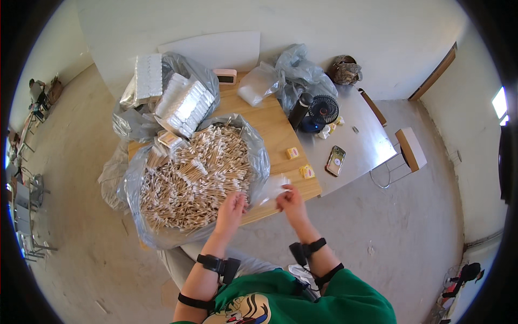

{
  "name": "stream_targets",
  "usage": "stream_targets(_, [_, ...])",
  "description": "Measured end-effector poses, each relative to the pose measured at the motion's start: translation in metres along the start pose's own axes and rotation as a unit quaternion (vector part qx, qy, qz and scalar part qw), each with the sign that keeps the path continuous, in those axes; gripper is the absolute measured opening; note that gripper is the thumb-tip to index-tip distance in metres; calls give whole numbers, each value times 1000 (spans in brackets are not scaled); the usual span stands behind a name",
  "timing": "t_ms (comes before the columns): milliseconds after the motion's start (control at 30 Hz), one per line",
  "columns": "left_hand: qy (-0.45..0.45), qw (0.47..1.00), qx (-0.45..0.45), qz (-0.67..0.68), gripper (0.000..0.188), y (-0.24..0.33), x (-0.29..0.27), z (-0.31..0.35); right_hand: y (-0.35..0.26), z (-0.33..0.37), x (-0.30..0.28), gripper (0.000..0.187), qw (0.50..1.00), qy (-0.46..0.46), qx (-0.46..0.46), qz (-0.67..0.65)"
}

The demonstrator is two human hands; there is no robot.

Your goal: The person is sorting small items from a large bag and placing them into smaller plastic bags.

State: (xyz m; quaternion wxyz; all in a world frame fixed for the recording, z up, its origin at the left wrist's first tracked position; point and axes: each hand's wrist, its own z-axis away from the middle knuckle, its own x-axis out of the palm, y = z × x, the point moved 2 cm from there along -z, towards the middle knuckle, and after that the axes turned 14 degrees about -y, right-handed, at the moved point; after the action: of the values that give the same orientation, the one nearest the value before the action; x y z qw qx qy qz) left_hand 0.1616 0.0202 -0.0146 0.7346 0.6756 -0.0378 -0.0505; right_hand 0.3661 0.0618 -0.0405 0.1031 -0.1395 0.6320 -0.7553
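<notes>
A big heap of cotton swabs (pixel 199 183) with wooden sticks and white tips fills an open, translucent plastic sack (pixel 260 148) on the wooden table. At its near right edge is my left hand (pixel 231 211), fingers drawn together; whatever they may hold is hidden. My right hand (pixel 291 205) pinches a small clear plastic bag (pixel 271 188) at the table's front edge. The bag extends leftward between my hands. Just beyond it lie small yellow-and-white packets (pixel 307 171) and another small yellow box (pixel 292 153).
Stacked white packs (pixel 186 105) sit in another sack at the back left. A metal table (pixel 359 146) adjoins on the right, carrying a phone (pixel 335 161), a small black fan (pixel 324 110) and a dark bottle (pixel 300 110). A stool (pixel 411 149) stands beyond it.
</notes>
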Motion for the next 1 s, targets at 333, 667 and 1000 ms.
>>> stream_targets(333, [213, 932, 46, -289, 14, 24, -95, 23, 49, -53, -61, 35, 939, 143, 34, 312])
stream_targets(667, [189, 827, 11, -530, 35, 15, -109, 28, 31, -45, -108, 15, 812, 329, -48, 480])
stream_targets(1000, [136, 820, -47, -554, 48, -7, -114, 22, 73, -50, -239, 34, 770, 255, 200, 549])
